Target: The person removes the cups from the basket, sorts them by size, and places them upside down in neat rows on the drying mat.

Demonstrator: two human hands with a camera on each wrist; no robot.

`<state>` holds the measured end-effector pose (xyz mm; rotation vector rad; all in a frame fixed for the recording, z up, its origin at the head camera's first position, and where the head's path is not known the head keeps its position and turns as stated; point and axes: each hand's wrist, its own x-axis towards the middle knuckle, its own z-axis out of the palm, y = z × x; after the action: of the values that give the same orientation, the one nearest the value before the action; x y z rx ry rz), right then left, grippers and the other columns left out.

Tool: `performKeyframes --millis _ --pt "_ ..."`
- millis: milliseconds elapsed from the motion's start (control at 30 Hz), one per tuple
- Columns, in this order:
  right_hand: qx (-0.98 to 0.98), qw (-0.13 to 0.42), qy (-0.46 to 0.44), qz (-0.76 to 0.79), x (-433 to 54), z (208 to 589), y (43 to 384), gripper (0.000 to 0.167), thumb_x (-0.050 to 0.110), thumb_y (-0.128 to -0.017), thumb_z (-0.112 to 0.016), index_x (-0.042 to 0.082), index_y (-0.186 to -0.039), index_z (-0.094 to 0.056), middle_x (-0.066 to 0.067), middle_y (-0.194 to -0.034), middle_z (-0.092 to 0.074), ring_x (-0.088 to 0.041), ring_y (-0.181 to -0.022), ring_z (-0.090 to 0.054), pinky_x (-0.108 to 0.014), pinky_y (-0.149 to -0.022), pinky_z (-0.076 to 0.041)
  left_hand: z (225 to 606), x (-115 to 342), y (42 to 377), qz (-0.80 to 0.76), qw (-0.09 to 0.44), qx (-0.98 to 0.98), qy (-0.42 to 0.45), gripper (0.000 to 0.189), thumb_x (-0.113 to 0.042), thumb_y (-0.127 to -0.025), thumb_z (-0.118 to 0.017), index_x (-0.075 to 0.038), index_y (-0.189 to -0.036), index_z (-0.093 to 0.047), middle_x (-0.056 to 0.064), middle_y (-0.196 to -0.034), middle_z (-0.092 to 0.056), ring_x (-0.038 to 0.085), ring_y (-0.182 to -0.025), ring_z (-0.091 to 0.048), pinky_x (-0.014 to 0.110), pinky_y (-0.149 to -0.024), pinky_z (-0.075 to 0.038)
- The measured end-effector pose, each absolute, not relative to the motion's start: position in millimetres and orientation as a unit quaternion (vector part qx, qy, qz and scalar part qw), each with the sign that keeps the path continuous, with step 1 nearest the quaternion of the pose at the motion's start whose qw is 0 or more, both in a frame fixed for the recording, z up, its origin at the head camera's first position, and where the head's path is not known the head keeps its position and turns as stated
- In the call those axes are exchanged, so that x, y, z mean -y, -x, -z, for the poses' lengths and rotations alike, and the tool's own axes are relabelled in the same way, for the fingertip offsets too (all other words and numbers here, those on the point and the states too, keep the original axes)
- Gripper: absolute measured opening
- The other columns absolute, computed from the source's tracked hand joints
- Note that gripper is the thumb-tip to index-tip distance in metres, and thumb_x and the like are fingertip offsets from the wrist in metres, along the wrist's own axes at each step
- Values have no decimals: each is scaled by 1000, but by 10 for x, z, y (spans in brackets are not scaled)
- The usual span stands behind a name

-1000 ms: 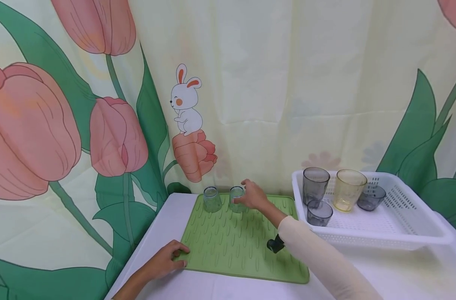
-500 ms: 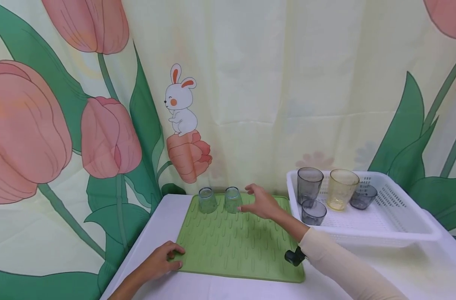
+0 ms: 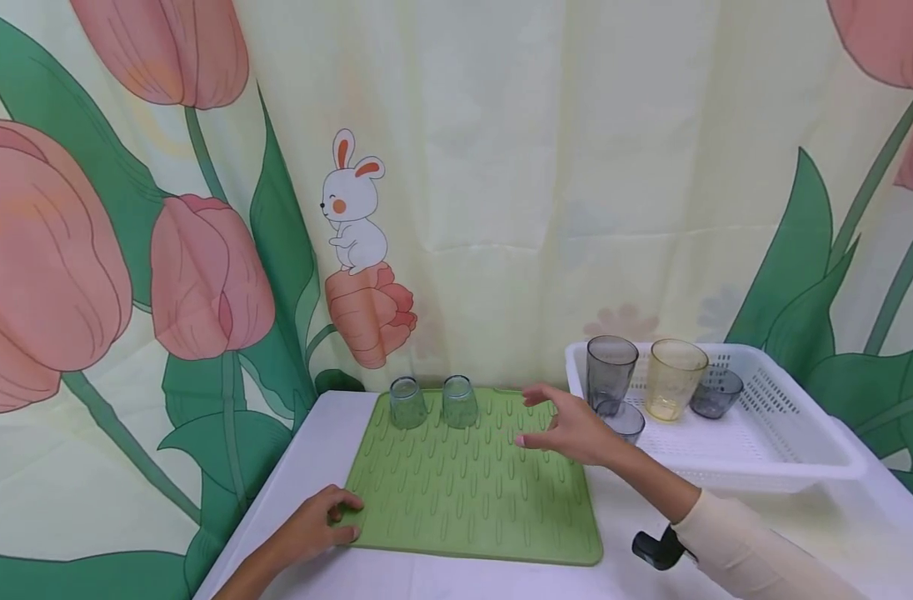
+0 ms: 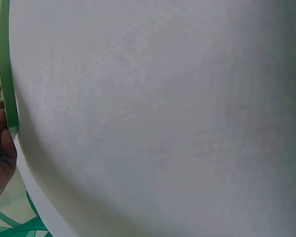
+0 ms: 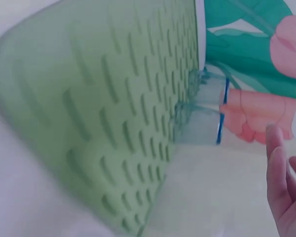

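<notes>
Two small blue-green glasses, the left glass [image 3: 407, 404] and the right glass [image 3: 460, 403], stand side by side with their narrower ends up at the back left of a green ribbed mat [image 3: 471, 500]. My right hand [image 3: 572, 425] is over the mat's right side, to the right of both glasses. Its thumb and fingers are spread apart and hold nothing. The same hand [image 5: 286, 182] shows at the right edge of the right wrist view. At the mat's front left corner rests my left hand [image 3: 317, 525], relaxed fingers touching the mat's edge.
On the right stands a white perforated basket [image 3: 786, 425]. Inside are a tall grey glass [image 3: 611, 371], a yellow glass [image 3: 674, 379], a short dark glass [image 3: 716, 393] and another short grey glass [image 3: 631, 423], partly hidden by my right hand. A printed curtain [image 3: 486, 167] hangs behind.
My right hand has let go of the right blue-green glass and drawn back to the right, toward the basket. Both glasses stay on the mat. My left hand keeps its place.
</notes>
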<state>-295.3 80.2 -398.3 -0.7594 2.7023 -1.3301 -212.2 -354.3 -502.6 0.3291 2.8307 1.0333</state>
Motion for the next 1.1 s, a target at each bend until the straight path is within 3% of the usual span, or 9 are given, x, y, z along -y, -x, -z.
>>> performKeyframes --millis 233,467,633,867,1100 --pt "-853 37 269 446 -1232 4013 2897 68 30 -82 -83 5 -137 -51 -17 -131 -59 -13 -54 -59 -26 -58 -49 5013 3531 2123 -337 56 -932 -118 34 -21 -82 -82 -9 -112 -69 2 -103 -59 10 -87 -52 24 -71 -46" --pt "-835 56 280 470 -1588 4001 2897 65 23 -83 -83 1 -136 -51 -23 -133 -56 -10 -56 -58 -25 -58 -49 5014 3535 2130 -336 61 -932 -121 35 -22 -82 -82 -9 -112 -69 3 -105 -61 12 -88 -54 25 -72 -47" --pt "-841 55 262 470 -1823 4008 2940 62 24 -83 -83 3 -134 -53 -24 -122 -60 -10 -54 -54 -25 -54 -44 4981 3504 2137 -348 61 -928 -122 37 -22 -82 -83 -8 -113 -68 3 -106 -61 15 -89 -56 25 -73 -48" --pt "-833 40 265 485 -2087 4072 3025 61 16 -86 -79 -2 -136 -50 -29 -134 -52 -24 -65 -70 -32 -63 -55 4910 3371 2189 -345 60 -928 -129 41 -24 -82 -83 -7 -116 -68 4 -111 -63 18 -94 -58 27 -75 -50" --pt "-830 42 262 490 -2261 4141 3137 58 13 -88 -77 -3 -136 -49 -34 -134 -49 -22 -70 -73 -35 -65 -59 4804 3125 2302 -365 61 -915 -160 40 -27 -88 -78 -7 -121 -65 9 -118 -64 25 -101 -60 32 -81 -52"
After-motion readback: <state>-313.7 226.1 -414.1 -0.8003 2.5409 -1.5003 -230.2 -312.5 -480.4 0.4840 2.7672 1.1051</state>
